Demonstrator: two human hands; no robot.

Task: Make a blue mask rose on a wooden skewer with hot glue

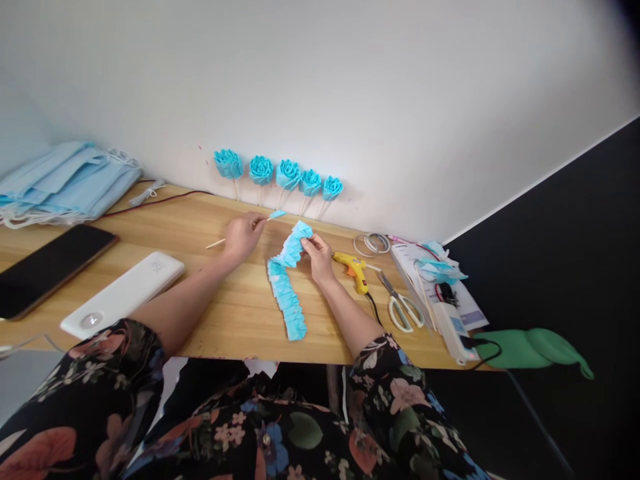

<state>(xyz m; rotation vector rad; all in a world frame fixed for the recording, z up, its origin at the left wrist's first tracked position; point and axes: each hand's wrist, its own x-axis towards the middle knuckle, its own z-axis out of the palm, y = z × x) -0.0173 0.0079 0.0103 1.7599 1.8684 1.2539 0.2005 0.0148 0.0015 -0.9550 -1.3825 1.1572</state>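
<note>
My left hand [245,235] is closed around a thin wooden stick [215,244], whose far end carries a small blue wrap [277,214]. In my right hand [318,257] the fingers pinch the upper end of a pleated light-blue strip [286,283]. That strip bends partway down, and its lower end lies towards the table's front edge. The wrapped stick tip and the strip's top are close but apart. Behind my hands, several blue rosettes on sticks, such as the middle flower [289,175], lean against the wall.
A yellow glue gun [354,269], white-handled scissors [401,306] and tape rolls [371,244] lie on the right. Beyond them are papers [463,300] and a power strip [454,332]. Face masks [65,183], a phone [53,270] and a white power bank [125,293] are on the left.
</note>
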